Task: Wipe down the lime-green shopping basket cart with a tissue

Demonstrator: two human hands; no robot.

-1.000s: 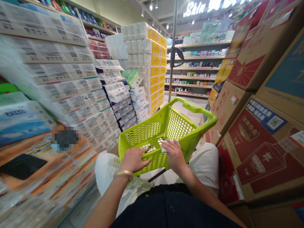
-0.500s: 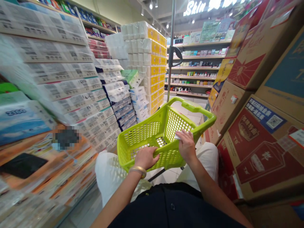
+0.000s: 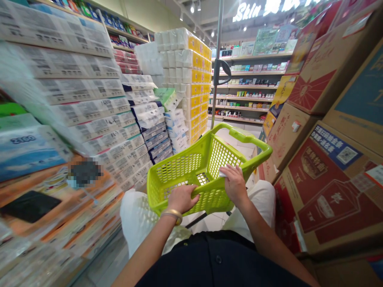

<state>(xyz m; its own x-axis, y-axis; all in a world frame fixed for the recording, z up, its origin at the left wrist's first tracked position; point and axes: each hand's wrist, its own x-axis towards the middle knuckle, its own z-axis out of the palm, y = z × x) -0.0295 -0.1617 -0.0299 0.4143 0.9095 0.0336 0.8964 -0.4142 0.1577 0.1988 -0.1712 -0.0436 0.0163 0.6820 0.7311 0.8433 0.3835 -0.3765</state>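
A lime-green shopping basket (image 3: 179, 162) with perforated walls and a raised handle stands in front of my knees, and nothing lies inside it. My left hand (image 3: 182, 198), with a gold bangle at the wrist, is closed around the near rim. Farther right, my right hand (image 3: 234, 181) presses a small white wipe (image 3: 222, 174) against the same side near the handle end. Most of the wipe is hidden beneath my fingers, so I cannot tell whether it is cloth or paper.
Stacked tissue packs (image 3: 95, 103) rise on the left, with a black phone (image 3: 31, 206) lying on orange packs. Cardboard cartons (image 3: 332, 199) are piled close on the right. A metal pole (image 3: 218, 36) with a black handle stands behind the basket, before stocked shelves (image 3: 248, 85).
My right hand and the wipe have shifted very slightly left along the rim. My left hand keeps its hold, and the basket stays in place.
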